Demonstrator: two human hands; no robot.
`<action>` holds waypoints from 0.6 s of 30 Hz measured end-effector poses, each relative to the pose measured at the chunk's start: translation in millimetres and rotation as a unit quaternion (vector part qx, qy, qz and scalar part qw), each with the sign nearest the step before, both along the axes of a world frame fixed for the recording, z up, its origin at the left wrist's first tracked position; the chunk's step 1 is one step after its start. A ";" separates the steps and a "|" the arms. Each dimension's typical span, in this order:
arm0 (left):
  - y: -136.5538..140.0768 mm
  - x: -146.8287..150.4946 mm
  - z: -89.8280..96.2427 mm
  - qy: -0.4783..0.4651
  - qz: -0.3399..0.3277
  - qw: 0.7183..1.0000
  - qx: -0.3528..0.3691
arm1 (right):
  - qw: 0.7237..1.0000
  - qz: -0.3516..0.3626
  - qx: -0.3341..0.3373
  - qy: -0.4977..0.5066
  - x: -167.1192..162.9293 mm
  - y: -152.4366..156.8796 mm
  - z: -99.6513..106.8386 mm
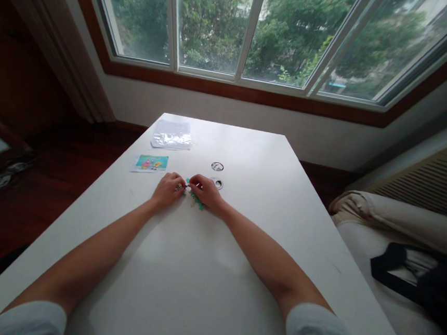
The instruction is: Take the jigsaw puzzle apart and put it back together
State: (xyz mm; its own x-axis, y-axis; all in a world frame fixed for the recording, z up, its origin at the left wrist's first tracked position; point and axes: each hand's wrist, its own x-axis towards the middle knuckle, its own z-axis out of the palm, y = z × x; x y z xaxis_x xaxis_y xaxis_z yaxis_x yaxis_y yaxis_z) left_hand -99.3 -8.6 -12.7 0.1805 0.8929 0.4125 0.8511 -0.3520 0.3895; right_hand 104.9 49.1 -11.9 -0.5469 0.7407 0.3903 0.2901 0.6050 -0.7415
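Two hands [169, 190] [207, 193] — fingers curled in, their hold unclear — are beside green pieces [197, 203], near two discs [217, 166] and one card [152, 163].

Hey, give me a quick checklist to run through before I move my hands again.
1. Green pieces within reach of both hands: ok, gathered right beside them.
2. Cartoon picture card unobstructed: ok, lying beyond the left hand, to its left.
3. Clear plastic bag away from the hands: ok, near the table's far edge.
4. Nearer round black-and-white item fully visible: not ok, the right hand seems to overlap it.
5. Grip of each hand: cannot tell, too small.
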 end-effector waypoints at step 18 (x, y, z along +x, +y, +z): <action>19.7 12.5 -8.6 -0.185 -0.035 0.979 -0.074 | 0.942 0.105 0.173 -0.268 67.8 -17.3 -5.3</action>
